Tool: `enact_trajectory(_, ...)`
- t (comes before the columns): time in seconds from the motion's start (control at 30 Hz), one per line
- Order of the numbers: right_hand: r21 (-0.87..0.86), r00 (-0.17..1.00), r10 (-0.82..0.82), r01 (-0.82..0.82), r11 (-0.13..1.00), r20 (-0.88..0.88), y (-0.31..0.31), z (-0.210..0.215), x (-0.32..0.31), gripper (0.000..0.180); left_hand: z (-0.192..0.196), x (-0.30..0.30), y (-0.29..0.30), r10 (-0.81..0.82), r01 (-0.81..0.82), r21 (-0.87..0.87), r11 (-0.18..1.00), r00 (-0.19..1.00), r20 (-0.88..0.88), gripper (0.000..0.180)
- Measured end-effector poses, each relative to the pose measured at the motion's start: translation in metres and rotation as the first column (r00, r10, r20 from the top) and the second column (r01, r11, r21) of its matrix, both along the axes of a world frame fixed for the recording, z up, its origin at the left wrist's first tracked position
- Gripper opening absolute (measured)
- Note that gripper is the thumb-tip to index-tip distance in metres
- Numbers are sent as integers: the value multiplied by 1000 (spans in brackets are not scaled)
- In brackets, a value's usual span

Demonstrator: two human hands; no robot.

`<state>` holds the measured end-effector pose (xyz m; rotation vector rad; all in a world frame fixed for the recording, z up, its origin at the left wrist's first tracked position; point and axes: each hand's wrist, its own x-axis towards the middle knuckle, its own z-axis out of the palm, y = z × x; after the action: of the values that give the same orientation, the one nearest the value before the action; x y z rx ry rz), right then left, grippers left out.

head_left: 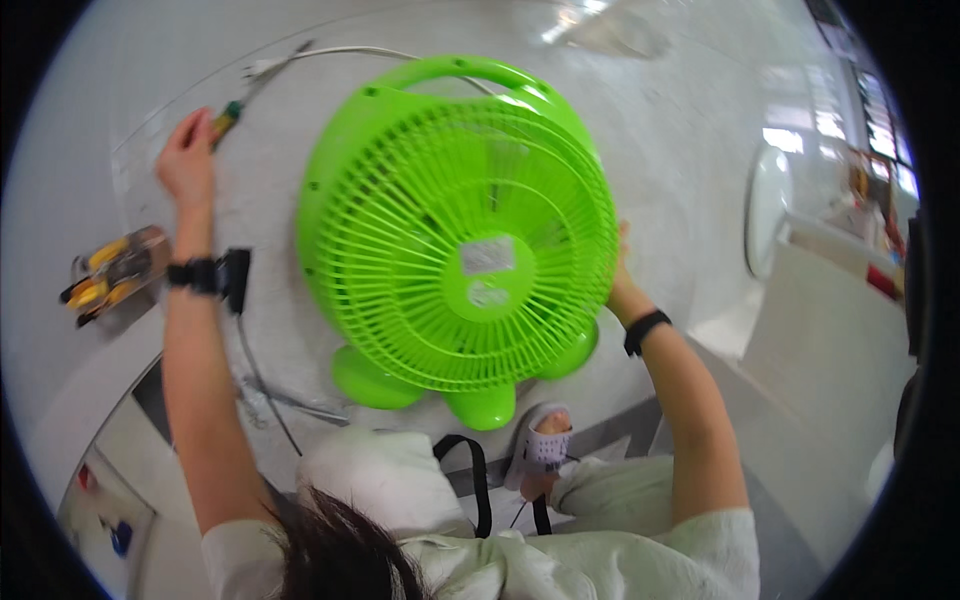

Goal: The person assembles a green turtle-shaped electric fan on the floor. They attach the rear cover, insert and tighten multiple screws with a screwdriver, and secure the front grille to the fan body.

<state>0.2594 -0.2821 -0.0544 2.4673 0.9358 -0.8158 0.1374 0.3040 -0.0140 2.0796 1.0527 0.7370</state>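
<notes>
Person's left hand (186, 158) reaches out to the far left of the bench (690, 130), fingers (192, 125) curled together around the handle of a screwdriver (228, 115) with a green and orange grip; its shaft points up and away from the fingers toward a white cable plug (262, 68). A black wrist strap (196, 275) sits on the left forearm, with a small black block attached beside it.

Right hand (620, 275) is pressed against the right rim of a bright green table fan (460, 230), mostly hidden behind the grille; cannot tell whether its fingers are spread or closed. Only a fingertip shows at the edge. A black band (646, 330) is on the right wrist.

The fan lies between the two hands, front grille facing up at the camera, carry handle (465, 68) at the far side, three rounded feet (480, 405) toward the person. A grey round label sits at the grille centre. The fan touches the right hand and is well apart from the left fingers.

Left of the left forearm, near the bench edge, lies a yellow and black tool (108, 275), not touched. A white power cord (360, 50) runs along behind the fan handle. A thin dark wire (262, 385) trails below the left wrist toward the person's lap.
</notes>
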Motion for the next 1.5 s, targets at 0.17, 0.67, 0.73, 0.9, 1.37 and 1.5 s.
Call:
enact_trajectory(0.17, -119, 996, 41, -50, 992, -78, 19, 10, 3, 104, 74, -54, -71, -103, 128, -360, 924, 991, 87, 27)
enact_trajectory(0.67, 575, 578, -459, 801, 165, -675, -24, 74, -73, 20, 204, -85, -315, -947, 867, -382, 319, 304, -102, 14)
enact_trajectory(0.73, 520, 500, -357, 853, 44, -789, -32, 72, -88, 25, 197, -71, -342, -985, 900, -402, 168, 138, -103, 16)
enact_trajectory(0.9, 299, 306, -146, 952, 66, -941, -37, 73, -116, 25, 180, -60, -390, -991, 922, -378, 84, 37, -130, 17)
enact_trajectory(1.37, -217, -221, 70, 975, 58, -973, 0, 36, -183, 63, 122, -113, -376, -943, 861, -501, -83, -230, -239, 26)
enact_trajectory(1.5, -72, -77, 170, 997, 38, -982, 22, 42, -184, 60, 114, -130, -364, -956, 852, -521, -52, -194, -222, 28)
